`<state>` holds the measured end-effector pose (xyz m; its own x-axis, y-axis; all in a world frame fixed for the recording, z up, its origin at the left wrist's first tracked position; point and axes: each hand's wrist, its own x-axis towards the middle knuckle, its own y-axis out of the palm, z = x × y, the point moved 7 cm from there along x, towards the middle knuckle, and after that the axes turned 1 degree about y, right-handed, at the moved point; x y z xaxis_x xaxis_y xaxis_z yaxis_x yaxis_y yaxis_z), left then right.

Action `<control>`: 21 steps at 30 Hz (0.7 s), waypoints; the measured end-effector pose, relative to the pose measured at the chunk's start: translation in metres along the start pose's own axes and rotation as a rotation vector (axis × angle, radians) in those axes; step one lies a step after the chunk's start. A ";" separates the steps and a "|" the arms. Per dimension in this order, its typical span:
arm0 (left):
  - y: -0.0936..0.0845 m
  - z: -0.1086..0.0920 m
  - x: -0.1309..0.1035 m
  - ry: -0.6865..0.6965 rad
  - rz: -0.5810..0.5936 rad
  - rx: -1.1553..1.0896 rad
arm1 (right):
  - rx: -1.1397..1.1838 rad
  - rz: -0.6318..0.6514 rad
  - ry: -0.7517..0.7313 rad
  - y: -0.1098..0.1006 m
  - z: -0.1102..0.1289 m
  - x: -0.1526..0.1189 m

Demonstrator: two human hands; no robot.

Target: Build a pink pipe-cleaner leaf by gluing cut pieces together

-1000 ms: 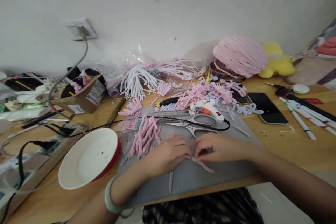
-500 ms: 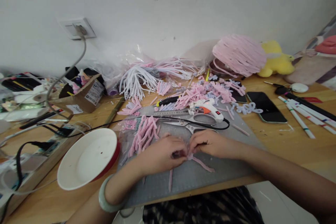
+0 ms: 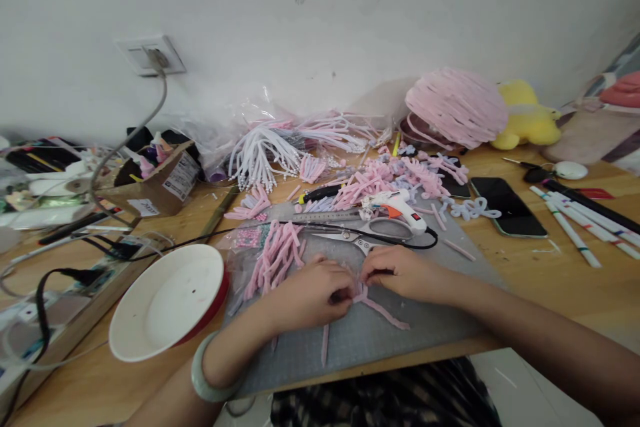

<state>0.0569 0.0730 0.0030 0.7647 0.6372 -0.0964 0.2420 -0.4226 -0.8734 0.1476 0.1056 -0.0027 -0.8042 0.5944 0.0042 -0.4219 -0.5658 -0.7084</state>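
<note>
Pinching, in the head view: left hand (image 3: 315,293), fingertips closed on a pink fuzzy piece (image 3: 384,313); right hand (image 3: 400,273), bent fingers gripping the same piece, contact partly hidden. Position of piece: between the hands, over the grey mat (image 3: 440,327), one tail trailing rightward. Loose strip (image 3: 325,345): below the left hand. Bundle of pink strips (image 3: 275,257): beyond the left wrist. Scissors (image 3: 347,235): beyond both hands. White glue gun (image 3: 409,211): beside the scissors. Bowl (image 3: 167,300): left of the mat.
</note>
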 end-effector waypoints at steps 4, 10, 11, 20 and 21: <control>0.002 -0.001 0.001 0.001 0.008 -0.014 | -0.108 0.043 -0.047 0.004 0.003 0.000; 0.003 0.000 0.002 -0.001 0.013 -0.003 | -0.169 0.062 -0.068 0.010 -0.001 0.000; 0.003 0.000 0.002 0.002 0.012 -0.002 | -0.169 0.063 -0.070 0.010 -0.001 0.000; 0.008 -0.001 0.001 0.044 -0.013 0.022 | -0.181 0.086 -0.058 0.011 0.000 0.000; 0.008 -0.002 0.001 0.047 -0.012 0.029 | -0.182 0.087 -0.056 0.011 0.000 0.000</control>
<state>0.0601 0.0691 -0.0031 0.7893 0.6108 -0.0634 0.2349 -0.3958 -0.8878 0.1430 0.0992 -0.0109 -0.8585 0.5120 -0.0274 -0.2708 -0.4982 -0.8237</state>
